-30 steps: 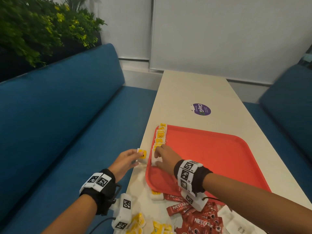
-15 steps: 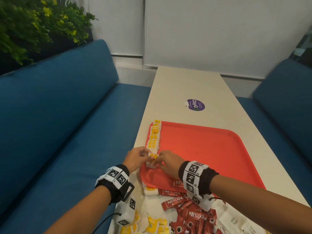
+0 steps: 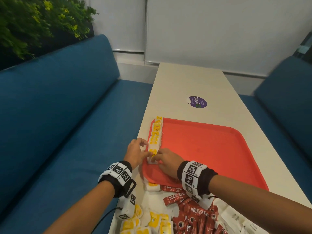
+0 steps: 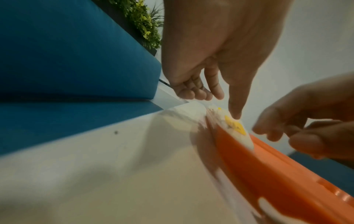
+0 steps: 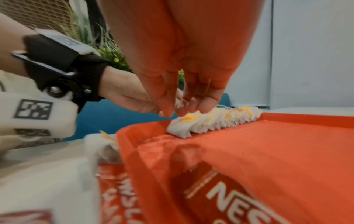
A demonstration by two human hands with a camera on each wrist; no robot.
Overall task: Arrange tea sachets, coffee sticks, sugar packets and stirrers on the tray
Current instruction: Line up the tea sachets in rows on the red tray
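Both hands meet at the nearest tea sachet (image 3: 152, 156) of the row along the left rim of the red tray (image 3: 211, 149), left hand (image 3: 135, 152) and right hand (image 3: 166, 160) each pinching it in a fingertip grip, while red sticks (image 3: 175, 197) printed "NESCAFE CLASSIC" lie on the table (image 3: 189, 81), whose purple sticker (image 3: 197, 102) reads "ClayG".

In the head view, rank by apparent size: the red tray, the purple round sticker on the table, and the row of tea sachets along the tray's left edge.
1. red tray, clearly largest.
2. row of tea sachets, a long narrow strip.
3. purple sticker, smallest, though it lies farther from the camera, so its true size is unsure.
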